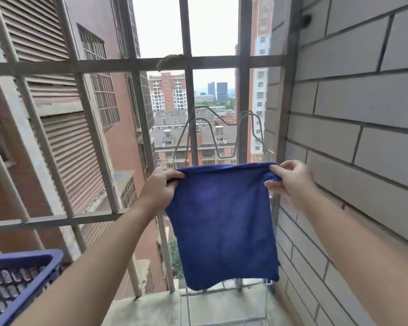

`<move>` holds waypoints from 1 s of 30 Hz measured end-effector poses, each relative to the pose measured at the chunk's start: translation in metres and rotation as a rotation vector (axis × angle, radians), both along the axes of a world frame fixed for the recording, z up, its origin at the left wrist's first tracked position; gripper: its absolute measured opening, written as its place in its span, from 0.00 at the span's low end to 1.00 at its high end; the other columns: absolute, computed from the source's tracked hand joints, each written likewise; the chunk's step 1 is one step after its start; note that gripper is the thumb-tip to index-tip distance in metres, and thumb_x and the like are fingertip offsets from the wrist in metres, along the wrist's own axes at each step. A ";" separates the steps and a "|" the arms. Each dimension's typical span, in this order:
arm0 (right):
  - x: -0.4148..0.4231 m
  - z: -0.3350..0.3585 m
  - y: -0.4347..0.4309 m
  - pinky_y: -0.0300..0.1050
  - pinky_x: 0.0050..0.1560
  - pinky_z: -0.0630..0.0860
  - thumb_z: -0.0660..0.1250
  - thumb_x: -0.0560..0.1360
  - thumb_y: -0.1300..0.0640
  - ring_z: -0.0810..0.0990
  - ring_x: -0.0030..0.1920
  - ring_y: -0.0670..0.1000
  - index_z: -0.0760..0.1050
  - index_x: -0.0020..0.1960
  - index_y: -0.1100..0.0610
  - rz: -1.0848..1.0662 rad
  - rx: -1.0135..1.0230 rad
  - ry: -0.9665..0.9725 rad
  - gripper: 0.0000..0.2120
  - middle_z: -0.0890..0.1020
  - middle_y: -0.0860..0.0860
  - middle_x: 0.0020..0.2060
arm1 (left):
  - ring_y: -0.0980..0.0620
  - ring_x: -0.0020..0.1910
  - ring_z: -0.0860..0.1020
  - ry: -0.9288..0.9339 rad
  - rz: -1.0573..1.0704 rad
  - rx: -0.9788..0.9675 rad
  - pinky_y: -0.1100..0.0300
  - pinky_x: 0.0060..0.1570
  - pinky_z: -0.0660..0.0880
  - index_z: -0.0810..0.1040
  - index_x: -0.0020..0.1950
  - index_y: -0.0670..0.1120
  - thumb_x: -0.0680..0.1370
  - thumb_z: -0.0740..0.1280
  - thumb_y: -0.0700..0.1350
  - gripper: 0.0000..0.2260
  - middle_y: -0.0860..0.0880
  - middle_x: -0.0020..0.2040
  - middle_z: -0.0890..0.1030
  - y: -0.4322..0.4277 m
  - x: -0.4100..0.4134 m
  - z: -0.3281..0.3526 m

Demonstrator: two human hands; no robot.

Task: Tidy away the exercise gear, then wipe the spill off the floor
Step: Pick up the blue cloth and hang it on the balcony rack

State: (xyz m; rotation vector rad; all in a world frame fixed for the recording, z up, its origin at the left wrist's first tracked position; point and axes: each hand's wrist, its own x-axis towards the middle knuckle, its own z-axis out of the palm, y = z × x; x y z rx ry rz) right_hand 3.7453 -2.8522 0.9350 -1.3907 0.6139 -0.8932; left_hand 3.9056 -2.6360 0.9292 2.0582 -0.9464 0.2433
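Left hand point(161, 184) and right hand point(290, 178) pinching the top corners of a blue cloth point(224, 222), stretched before metal window bars point(137, 64); right fingers slightly blurred, probably closed.

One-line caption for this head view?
Both hands, left and right, hold a blue cloth spread by its top corners before a barred balcony window.
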 end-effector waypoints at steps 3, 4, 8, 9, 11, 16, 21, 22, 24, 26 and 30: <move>0.003 -0.006 0.001 0.39 0.26 0.79 0.64 0.76 0.64 0.81 0.22 0.48 0.65 0.40 0.56 -0.048 0.037 -0.106 0.10 0.75 0.57 0.45 | 0.45 0.62 0.70 -0.079 0.026 0.116 0.61 0.63 0.64 0.72 0.67 0.43 0.75 0.66 0.40 0.20 0.43 0.60 0.70 -0.006 -0.003 -0.006; 0.004 -0.007 0.002 0.39 0.27 0.80 0.64 0.76 0.64 0.82 0.23 0.48 0.65 0.40 0.56 -0.067 0.053 -0.154 0.10 0.75 0.58 0.46 | 0.44 0.64 0.69 -0.112 0.034 0.126 0.58 0.65 0.64 0.69 0.69 0.43 0.75 0.67 0.41 0.23 0.43 0.62 0.69 -0.007 -0.005 -0.007; 0.008 -0.004 0.006 0.38 0.32 0.81 0.65 0.75 0.64 0.82 0.25 0.47 0.65 0.38 0.55 -0.146 0.073 -0.320 0.11 0.75 0.54 0.40 | 0.43 0.66 0.67 -0.213 0.082 0.080 0.53 0.67 0.63 0.62 0.73 0.45 0.75 0.66 0.42 0.27 0.43 0.64 0.68 -0.015 -0.008 -0.010; 0.009 -0.004 0.007 0.39 0.34 0.82 0.65 0.75 0.64 0.83 0.26 0.47 0.65 0.38 0.55 -0.165 0.067 -0.331 0.11 0.75 0.53 0.38 | 0.42 0.66 0.67 -0.206 0.098 0.077 0.52 0.66 0.63 0.62 0.73 0.45 0.76 0.65 0.43 0.27 0.42 0.64 0.69 -0.018 -0.008 -0.013; 0.014 -0.008 0.009 0.45 0.42 0.82 0.65 0.74 0.63 0.83 0.33 0.50 0.66 0.39 0.55 -0.196 0.003 -0.227 0.09 0.76 0.54 0.38 | 0.43 0.66 0.67 -0.119 0.123 0.131 0.51 0.65 0.65 0.63 0.73 0.48 0.77 0.63 0.45 0.25 0.43 0.65 0.69 -0.024 -0.007 -0.019; 0.014 -0.029 0.009 0.43 0.43 0.71 0.63 0.76 0.58 0.74 0.47 0.51 0.73 0.55 0.58 0.118 -0.378 0.560 0.09 0.77 0.53 0.47 | 0.47 0.65 0.68 0.005 0.133 0.386 0.53 0.63 0.65 0.81 0.56 0.52 0.78 0.61 0.52 0.12 0.50 0.61 0.72 -0.029 -0.008 -0.026; -0.003 -0.035 0.007 0.42 0.46 0.72 0.63 0.77 0.53 0.76 0.47 0.48 0.77 0.53 0.54 0.169 -0.553 0.443 0.08 0.79 0.46 0.43 | 0.49 0.44 0.77 0.210 -0.040 0.009 0.55 0.50 0.71 0.81 0.45 0.46 0.79 0.62 0.47 0.10 0.47 0.44 0.80 -0.018 -0.014 -0.027; -0.006 -0.036 0.006 0.42 0.46 0.74 0.64 0.76 0.53 0.77 0.45 0.47 0.77 0.50 0.51 0.209 -0.577 0.446 0.05 0.79 0.44 0.42 | 0.51 0.41 0.77 0.264 -0.096 -0.050 0.57 0.48 0.72 0.80 0.43 0.48 0.78 0.63 0.47 0.08 0.49 0.41 0.81 -0.015 -0.015 -0.027; -0.009 -0.038 0.006 0.45 0.47 0.76 0.66 0.75 0.55 0.79 0.44 0.46 0.76 0.45 0.46 0.250 -0.656 0.503 0.04 0.80 0.42 0.39 | 0.56 0.39 0.77 0.272 -0.148 -0.030 0.64 0.43 0.73 0.78 0.43 0.50 0.76 0.66 0.45 0.03 0.52 0.40 0.81 -0.009 -0.019 -0.030; -0.009 -0.041 0.007 0.48 0.48 0.76 0.66 0.74 0.57 0.79 0.44 0.48 0.73 0.39 0.44 0.212 -0.718 0.523 0.09 0.79 0.41 0.37 | 0.57 0.40 0.78 0.237 -0.138 -0.009 0.67 0.41 0.72 0.78 0.41 0.51 0.74 0.69 0.42 0.04 0.53 0.39 0.81 -0.007 -0.022 -0.035; -0.007 -0.045 0.007 0.40 0.39 0.73 0.67 0.74 0.59 0.77 0.42 0.50 0.77 0.42 0.51 0.119 -0.747 0.481 0.04 0.77 0.44 0.34 | 0.57 0.36 0.76 0.216 -0.073 -0.067 0.66 0.37 0.70 0.77 0.34 0.54 0.73 0.70 0.40 0.11 0.54 0.35 0.79 -0.009 -0.025 -0.037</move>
